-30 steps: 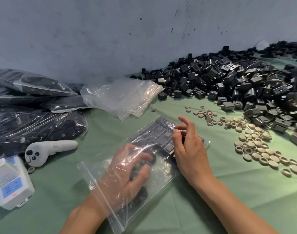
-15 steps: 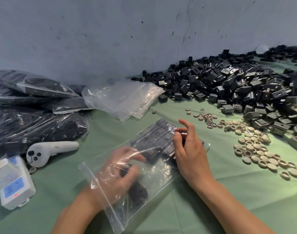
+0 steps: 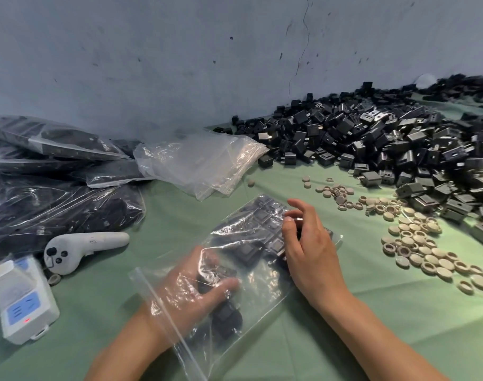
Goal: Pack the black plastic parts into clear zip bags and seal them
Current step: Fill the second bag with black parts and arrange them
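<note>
A clear zip bag (image 3: 265, 281) lies on the green cloth in front of me with its open mouth toward me. My left hand (image 3: 196, 292) is inside the bag, fingers curled round black plastic parts (image 3: 226, 314) near the mouth. More black parts (image 3: 259, 226) sit in rows at the bag's far end. My right hand (image 3: 306, 243) rests on the bag from outside and pinches a part through the film. A big heap of loose black parts (image 3: 377, 138) fills the right back.
Filled bags (image 3: 56, 204) are stacked at the left, with empty clear bags (image 3: 199, 160) beside them. A white handheld controller (image 3: 80, 247) and a white device with a blue panel (image 3: 23, 301) lie at the near left. Beige round caps (image 3: 416, 243) are scattered at the right.
My left hand has slid back toward the bag's mouth with parts in its fingers. My right hand has stayed on the bag's far end.
</note>
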{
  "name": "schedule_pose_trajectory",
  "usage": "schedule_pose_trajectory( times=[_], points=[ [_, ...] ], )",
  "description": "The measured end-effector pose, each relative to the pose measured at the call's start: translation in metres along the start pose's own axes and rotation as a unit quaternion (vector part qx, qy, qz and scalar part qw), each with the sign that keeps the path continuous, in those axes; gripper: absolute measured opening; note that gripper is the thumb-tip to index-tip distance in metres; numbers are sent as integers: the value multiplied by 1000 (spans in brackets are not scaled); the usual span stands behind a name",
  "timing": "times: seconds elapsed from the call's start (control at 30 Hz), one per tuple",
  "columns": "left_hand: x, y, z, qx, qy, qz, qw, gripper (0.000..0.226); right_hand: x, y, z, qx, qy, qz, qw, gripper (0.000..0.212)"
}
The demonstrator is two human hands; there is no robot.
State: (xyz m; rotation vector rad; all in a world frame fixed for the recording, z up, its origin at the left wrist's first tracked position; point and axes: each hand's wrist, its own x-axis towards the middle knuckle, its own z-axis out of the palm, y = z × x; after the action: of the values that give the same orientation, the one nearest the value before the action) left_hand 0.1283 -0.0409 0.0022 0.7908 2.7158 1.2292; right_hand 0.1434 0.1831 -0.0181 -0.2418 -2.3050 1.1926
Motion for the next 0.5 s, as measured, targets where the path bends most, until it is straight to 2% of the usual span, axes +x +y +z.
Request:
schedule_pose_trajectory(
  times=[0.1, 0.2, 0.27, 0.37, 0.5],
  points=[
    [1, 3, 7, 11, 8, 5, 1000, 24, 0, -1, 0, 1, -1, 2, 1000, 33],
    [3, 8, 10, 66, 39, 41, 996, 46, -1, -2, -2, 3, 0, -1, 1000, 32],
    [5, 4, 4, 58, 44, 40, 997, 40, -1, -3, -2, 6, -3, -1, 1000, 31],
    [2, -4, -11, 14, -5, 19, 1000, 16, -1, -3, -2, 6, -3, -1, 1000, 30],
    [-5, 2, -16, 12, -77, 29, 997, 18, 0, -2, -1, 1, -5, -2, 1000, 30]
  ],
)
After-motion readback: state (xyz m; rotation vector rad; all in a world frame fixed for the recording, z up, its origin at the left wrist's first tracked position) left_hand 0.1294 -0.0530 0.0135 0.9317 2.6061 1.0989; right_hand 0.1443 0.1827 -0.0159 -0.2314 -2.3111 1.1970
